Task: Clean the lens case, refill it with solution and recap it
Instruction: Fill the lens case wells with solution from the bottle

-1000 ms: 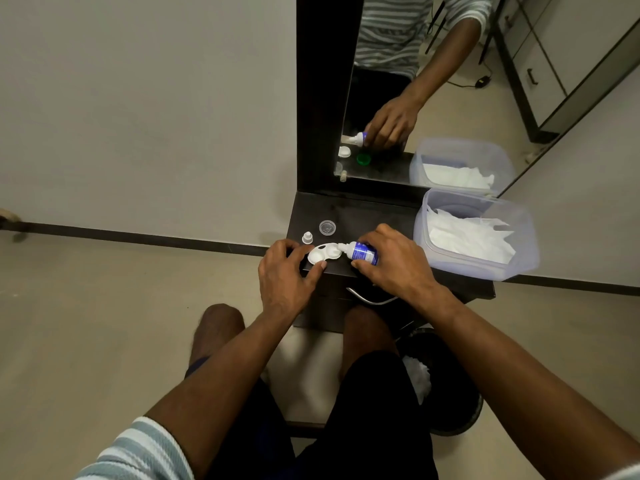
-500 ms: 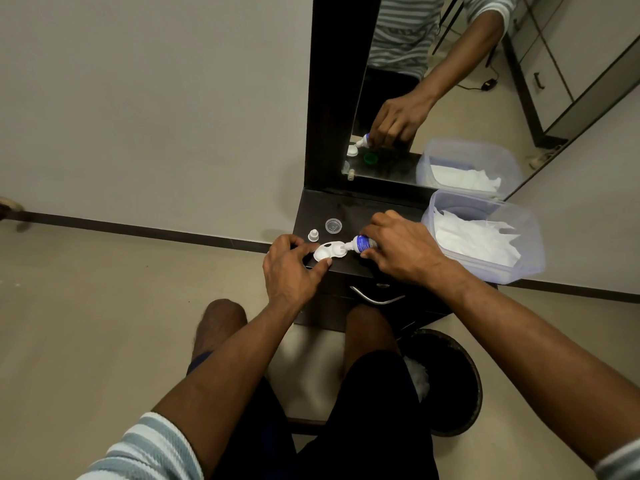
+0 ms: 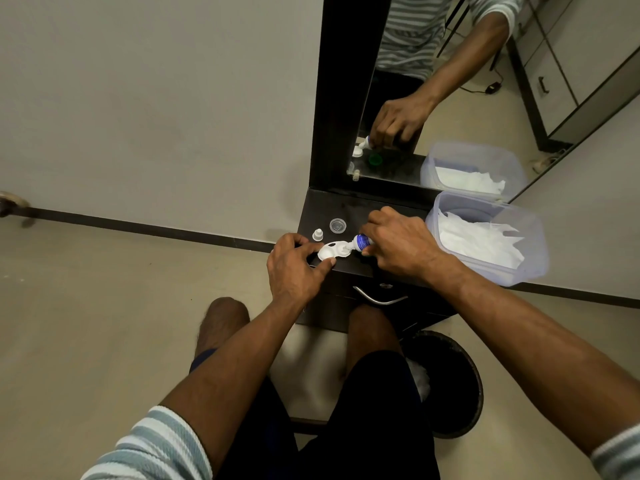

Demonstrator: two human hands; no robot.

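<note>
Two hands work at the front edge of your dark cabinet top (image 3: 332, 206): your left hand (image 3: 294, 268) pinches the white lens case (image 3: 330, 251) there, your right hand (image 3: 398, 245) grips the solution bottle (image 3: 362, 241), nozzle touching the case. Tissue tub (image 3: 533, 237) just right.

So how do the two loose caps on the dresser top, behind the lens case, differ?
The small white cap is opaque, narrow and stands tall with a nozzle-like tip; the clear cap is see-through, wider, flat and round. The white cap sits nearer the left hand, the clear cap nearer the solution bottle. Neither is being touched.
</note>
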